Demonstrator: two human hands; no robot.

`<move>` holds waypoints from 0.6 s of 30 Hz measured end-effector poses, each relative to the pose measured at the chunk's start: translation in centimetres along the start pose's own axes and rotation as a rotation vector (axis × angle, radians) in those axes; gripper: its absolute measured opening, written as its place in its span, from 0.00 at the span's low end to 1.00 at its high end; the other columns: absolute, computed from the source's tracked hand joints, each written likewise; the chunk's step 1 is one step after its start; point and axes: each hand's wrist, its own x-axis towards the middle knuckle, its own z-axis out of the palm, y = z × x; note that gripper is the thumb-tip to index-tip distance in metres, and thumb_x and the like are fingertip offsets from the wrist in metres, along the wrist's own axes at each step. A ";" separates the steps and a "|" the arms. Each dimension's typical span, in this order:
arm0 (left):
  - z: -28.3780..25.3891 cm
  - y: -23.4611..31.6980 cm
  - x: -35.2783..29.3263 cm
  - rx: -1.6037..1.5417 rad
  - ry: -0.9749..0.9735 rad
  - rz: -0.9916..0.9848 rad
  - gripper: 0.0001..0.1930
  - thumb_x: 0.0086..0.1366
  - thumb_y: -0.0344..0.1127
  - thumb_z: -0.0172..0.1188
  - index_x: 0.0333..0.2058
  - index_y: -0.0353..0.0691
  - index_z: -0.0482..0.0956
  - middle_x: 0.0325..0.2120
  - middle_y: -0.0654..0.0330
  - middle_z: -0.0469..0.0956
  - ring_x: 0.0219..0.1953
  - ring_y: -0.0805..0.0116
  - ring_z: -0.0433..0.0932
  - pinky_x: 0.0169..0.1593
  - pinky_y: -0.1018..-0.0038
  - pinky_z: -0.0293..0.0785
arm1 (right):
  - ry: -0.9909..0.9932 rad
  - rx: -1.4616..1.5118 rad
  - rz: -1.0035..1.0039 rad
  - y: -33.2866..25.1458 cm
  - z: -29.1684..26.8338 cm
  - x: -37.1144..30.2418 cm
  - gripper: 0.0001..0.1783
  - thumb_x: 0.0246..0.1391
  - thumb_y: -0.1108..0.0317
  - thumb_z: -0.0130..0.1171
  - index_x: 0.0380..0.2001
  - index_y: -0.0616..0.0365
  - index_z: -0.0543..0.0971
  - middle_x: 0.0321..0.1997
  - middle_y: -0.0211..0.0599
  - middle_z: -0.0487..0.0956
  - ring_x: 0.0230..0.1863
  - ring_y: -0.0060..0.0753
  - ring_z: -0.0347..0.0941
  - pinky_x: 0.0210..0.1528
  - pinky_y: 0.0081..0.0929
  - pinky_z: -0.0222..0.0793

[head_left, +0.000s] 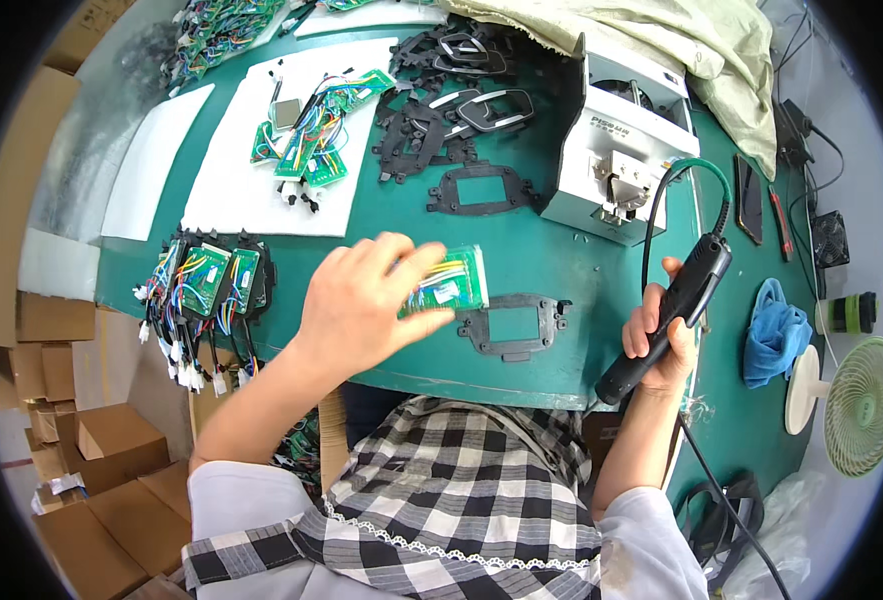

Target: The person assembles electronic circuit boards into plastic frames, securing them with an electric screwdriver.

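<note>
My left hand [353, 305] grips a green circuit board [473, 276] with coloured wires, its fingers curled over the board's left part. Right beneath the board, a black plastic frame [549, 325] with a rectangular opening lies on the green table. Wrapped in my right hand [669, 350] is a black electric screwdriver [689, 283], tilted with its lower end pointing down and to the left. A curved green cable [706, 166] leaves its upper end. Another black frame [441, 200] lies farther back, in front of a heap of similar frames [413, 140].
A white box-shaped machine [581, 195] stands back right. Wired boards [311, 150] lie on a white foam sheet [231, 200]. Boards in black frames [201, 280] sit at the left edge. A blue cloth [773, 335], a phone [748, 200] and a green fan [861, 405] are at right.
</note>
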 end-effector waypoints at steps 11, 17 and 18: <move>6.0 -7.7 2.5 -0.070 0.214 -0.479 0.24 0.53 0.52 0.64 0.41 0.39 0.75 0.41 0.55 0.73 0.45 0.56 0.71 0.49 0.62 0.66 | -0.007 -0.005 -0.037 0.0 0.3 0.1 0.41 0.48 0.63 0.67 0.61 0.60 0.57 0.23 0.33 0.66 0.14 0.24 0.64 0.14 0.23 0.62; 6.6 -7.2 3.7 -0.167 0.177 -0.461 0.22 0.52 0.49 0.65 0.38 0.38 0.76 0.36 0.54 0.78 0.41 0.56 0.73 0.46 0.64 0.68 | 0.034 -0.007 -0.017 -0.1 0.4 -0.1 0.41 0.47 0.63 0.67 0.60 0.59 0.57 0.22 0.34 0.67 0.14 0.28 0.66 0.14 0.26 0.63; 6.5 -7.2 3.9 -0.174 0.174 -0.454 0.22 0.52 0.49 0.65 0.38 0.38 0.76 0.36 0.54 0.78 0.41 0.56 0.73 0.46 0.64 0.68 | 0.041 -0.013 -0.022 -0.1 0.5 -0.1 0.41 0.47 0.63 0.67 0.60 0.59 0.57 0.22 0.34 0.67 0.14 0.28 0.66 0.14 0.26 0.63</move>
